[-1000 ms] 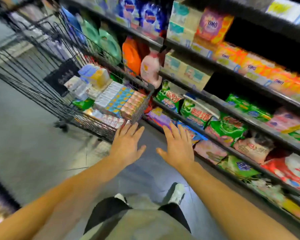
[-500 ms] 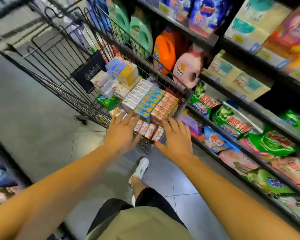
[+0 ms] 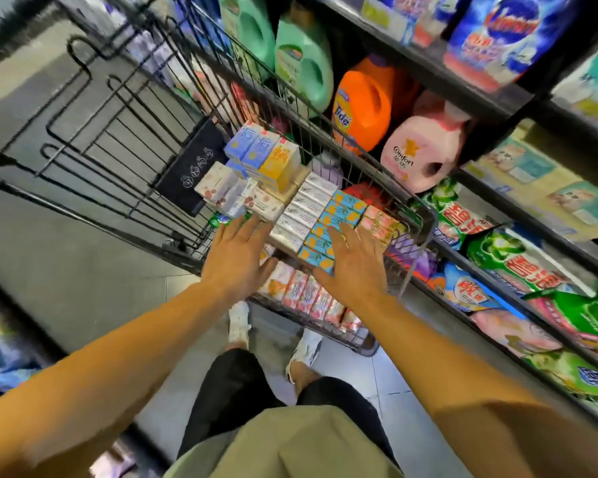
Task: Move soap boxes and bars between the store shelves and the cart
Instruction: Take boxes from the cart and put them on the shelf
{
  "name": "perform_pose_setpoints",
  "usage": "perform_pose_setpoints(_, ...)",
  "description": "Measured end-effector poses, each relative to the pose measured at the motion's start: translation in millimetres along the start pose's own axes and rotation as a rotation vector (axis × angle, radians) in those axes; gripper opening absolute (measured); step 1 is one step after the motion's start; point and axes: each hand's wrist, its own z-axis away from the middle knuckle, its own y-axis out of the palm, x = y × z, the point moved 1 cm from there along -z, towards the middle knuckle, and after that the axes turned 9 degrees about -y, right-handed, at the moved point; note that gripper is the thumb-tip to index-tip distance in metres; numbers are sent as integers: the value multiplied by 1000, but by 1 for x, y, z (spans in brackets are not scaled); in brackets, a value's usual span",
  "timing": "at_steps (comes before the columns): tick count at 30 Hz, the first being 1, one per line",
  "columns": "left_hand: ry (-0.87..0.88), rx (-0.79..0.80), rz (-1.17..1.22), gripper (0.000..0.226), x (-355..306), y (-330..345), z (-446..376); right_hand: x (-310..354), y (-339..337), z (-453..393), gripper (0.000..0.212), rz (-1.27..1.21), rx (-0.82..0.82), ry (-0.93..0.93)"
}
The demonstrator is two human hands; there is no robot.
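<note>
Soap boxes [image 3: 320,215] under both open grips

Right hand [image 3: 354,262] hides blue soap boxes [image 3: 339,215] partly

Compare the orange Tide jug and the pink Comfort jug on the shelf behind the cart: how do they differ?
The orange Tide jug is bright orange with a blue round logo; the pink Comfort jug is pale pink with a gold figure above its name. The Tide jug sits left, partly behind the cart wire; the Comfort jug sits right, clear of it. Both have built-in handles and share one shelf.
</note>
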Motion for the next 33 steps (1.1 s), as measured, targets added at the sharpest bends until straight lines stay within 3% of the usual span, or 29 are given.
perform_pose_setpoints(10,116,130,-19,71,78,-7,-144,37,20,-134,83,-326,37,173)
perform_pose_setpoints(18,235,150,-1,69,114,19,-246,46,49,-250,79,-596,-50,402)
perform_pose_setpoints(22,277,155,13,73,122,46,-274,47,71,-296,59,-838,-189,550)
perform_pose_setpoints(25,313,173,4,75,126,65,-287,43,91,-312,64,-871,-254,610)
perform_pose_setpoints(30,324,188,12,72,132,82,-291,32,104,-303,28,-974,-360,629)
perform_pose_setpoints(33,300,170,85,71,129,79,-288,26,104,-290,28,-1064,-383,649)
